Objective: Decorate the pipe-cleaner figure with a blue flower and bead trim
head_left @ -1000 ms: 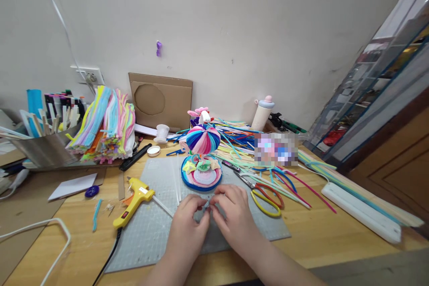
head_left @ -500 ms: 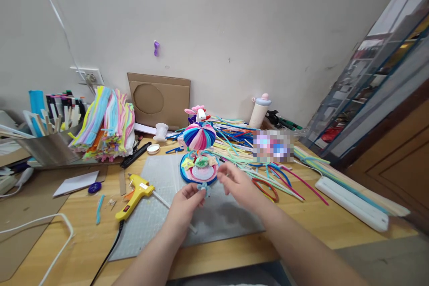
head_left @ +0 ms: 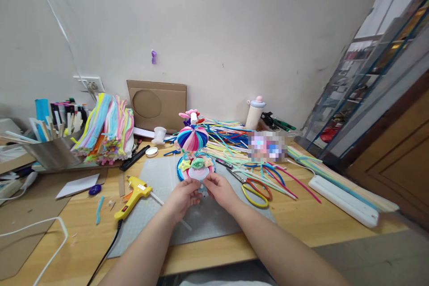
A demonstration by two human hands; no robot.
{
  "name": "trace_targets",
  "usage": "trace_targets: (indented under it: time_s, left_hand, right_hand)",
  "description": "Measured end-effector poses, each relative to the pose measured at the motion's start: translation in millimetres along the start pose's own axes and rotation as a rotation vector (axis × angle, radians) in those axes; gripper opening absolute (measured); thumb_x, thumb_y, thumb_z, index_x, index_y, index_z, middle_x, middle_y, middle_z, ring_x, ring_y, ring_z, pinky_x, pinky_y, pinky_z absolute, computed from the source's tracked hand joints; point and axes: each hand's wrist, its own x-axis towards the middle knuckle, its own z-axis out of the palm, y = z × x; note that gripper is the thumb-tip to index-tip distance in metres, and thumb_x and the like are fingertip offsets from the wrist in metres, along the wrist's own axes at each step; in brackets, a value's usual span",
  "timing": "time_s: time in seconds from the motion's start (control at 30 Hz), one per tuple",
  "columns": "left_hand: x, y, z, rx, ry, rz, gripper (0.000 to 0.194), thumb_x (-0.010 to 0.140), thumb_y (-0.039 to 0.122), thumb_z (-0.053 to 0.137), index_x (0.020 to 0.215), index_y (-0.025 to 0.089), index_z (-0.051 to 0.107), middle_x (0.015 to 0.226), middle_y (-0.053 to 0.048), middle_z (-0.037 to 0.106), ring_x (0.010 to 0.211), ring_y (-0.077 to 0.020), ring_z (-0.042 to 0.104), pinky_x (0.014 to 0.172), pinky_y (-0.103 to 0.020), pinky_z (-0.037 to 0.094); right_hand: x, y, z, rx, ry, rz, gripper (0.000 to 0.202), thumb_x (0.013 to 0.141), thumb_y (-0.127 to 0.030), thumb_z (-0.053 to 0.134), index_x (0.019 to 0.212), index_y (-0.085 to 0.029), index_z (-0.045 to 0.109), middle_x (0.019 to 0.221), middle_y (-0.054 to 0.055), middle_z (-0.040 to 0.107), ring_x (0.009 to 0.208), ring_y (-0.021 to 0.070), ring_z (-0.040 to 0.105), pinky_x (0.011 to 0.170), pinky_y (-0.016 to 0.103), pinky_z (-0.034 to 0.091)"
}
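Pale-blue small piece (head_left: 202, 189) is pinched between the fingertips of the left hand (head_left: 182, 197) and right hand (head_left: 222, 192), beside the multicoloured ornament (head_left: 193, 138); yellow glue gun (head_left: 134, 195) lies leftward.

Ornament (head_left: 193, 139) on mat (head_left: 214, 224), glue gun (head_left: 135, 195) at left, scissors (head_left: 247, 182) at right, cardboard (head_left: 172, 108) behind left

no legible text, white label (head_left: 141, 187) on yellow glue gun (head_left: 133, 197), too small

Soft even light, stretched edges
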Motion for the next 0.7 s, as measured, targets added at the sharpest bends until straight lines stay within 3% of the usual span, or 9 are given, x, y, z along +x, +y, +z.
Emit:
trace_targets:
  time_s: [0.3, 0.43, 0.7]
  left_hand:
    - [-1, -4, -8.7, -0.022, -0.057, 0.016, 0.022, 0.064, 0.018, 0.076, 0.079, 0.013, 0.06, 0.065, 0.001, 0.06, 0.053, -0.0074, 0.056, 0.049, -0.018, 0.047]
    - [1, -4, -12.4, -0.059, -0.051, 0.05, 0.023, 0.063, 0.02, 0.078, 0.077, 0.014, 0.06, 0.068, 0.001, 0.06, 0.057, -0.007, 0.057, 0.053, -0.018, 0.049]
    - [-1, -5, -11.6, -0.03, -0.086, 0.053, 0.023, 0.064, 0.022, 0.079, 0.077, 0.01, 0.065, 0.07, -0.002, 0.062, 0.06, -0.008, 0.058, 0.058, -0.02, 0.052]
  right_hand:
    - [-3, 10, 3, 0.034, -0.024, -0.026, 0.037, 0.08, -0.055, 0.052, 0.073, -0.019, 0.049, 0.053, -0.007, 0.042, 0.041, 0.0079, 0.037, 0.04, 0.021, 0.028]
    - [-4, 12, 3, 0.022, -0.089, -0.028, 0.033, 0.081, -0.051, 0.054, 0.074, -0.019, 0.049, 0.056, -0.006, 0.044, 0.043, 0.008, 0.039, 0.041, 0.021, 0.03]
    - [-5, 12, 4, -0.01, -0.092, -0.05, 0.03, 0.083, -0.046, 0.052, 0.072, -0.018, 0.05, 0.054, -0.006, 0.043, 0.043, 0.0084, 0.037, 0.042, 0.022, 0.029]
